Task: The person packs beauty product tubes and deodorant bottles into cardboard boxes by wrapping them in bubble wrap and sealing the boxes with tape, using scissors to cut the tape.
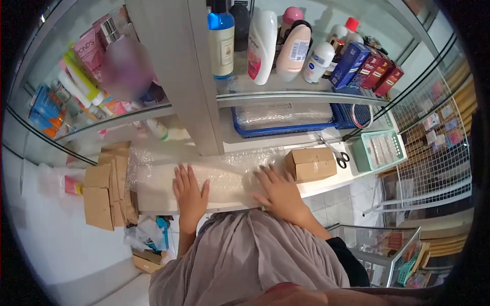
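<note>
A sheet of clear bubble wrap (224, 178) lies spread along the white counter (158, 200) in front of me. Flat on its left part rests my left hand (190, 189), fingers stretched out and slightly apart. My right hand (279, 194) lies on the wrap's right part with its fingers spread. Just beyond the right fingertips stands a closed brown cardboard box (312, 164). A pair of scissors (338, 155) with black handles sits behind and to the right of that box. Neither hand grips anything.
Folded cardboard boxes (104, 191) stand at the counter's left end. A mint-green basket (378, 152) holds packets at the right. Behind, a blue tray (286, 127) contains more bubble wrap. Glass shelves above carry lotion bottles (262, 48) and small boxes (349, 65). A grey post (196, 76) rises mid-counter.
</note>
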Demonstrator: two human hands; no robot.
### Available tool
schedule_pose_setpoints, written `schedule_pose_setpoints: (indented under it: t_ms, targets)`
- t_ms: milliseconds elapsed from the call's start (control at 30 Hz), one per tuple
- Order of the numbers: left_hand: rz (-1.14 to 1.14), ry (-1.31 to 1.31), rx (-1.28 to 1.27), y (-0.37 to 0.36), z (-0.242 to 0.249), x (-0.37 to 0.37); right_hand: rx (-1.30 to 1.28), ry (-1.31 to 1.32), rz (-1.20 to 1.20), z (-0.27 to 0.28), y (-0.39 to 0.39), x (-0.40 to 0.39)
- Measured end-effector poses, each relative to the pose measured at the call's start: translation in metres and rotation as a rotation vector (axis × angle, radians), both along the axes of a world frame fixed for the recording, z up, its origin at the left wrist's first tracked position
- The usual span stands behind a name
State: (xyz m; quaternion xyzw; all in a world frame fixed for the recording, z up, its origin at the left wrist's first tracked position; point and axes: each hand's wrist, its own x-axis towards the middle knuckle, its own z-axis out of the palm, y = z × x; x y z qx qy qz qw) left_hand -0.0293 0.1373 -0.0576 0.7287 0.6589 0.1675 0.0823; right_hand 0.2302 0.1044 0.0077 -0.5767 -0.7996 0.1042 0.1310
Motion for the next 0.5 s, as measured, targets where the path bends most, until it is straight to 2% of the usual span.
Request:
schedule_pose_setpoints:
  t_ms: [133, 267, 367, 467, 500]
  targets:
    - [0.047, 0.000, -0.030, -0.012, 0.003, 0.001, 0.068, 0.175, -0.011, -0.016, 0.024, -0.017]
    - [0.166, 0.086, -0.142, -0.026, 0.017, 0.002, 0.073, -0.060, -0.005, -0.049, 0.025, -0.037]
    - [0.003, 0.043, -0.044, -0.021, 0.036, 0.003, 0.102, -0.107, -0.016, -0.059, 0.025, -0.038]
    - [-0.147, -0.042, -0.049, -0.005, 0.033, 0.011, 0.111, -0.098, 0.002, -0.063, 0.024, -0.033]
    - [-0.127, -0.009, -0.038, -0.002, 0.024, 0.012, 0.114, -0.100, 0.004, -0.063, 0.025, -0.031]
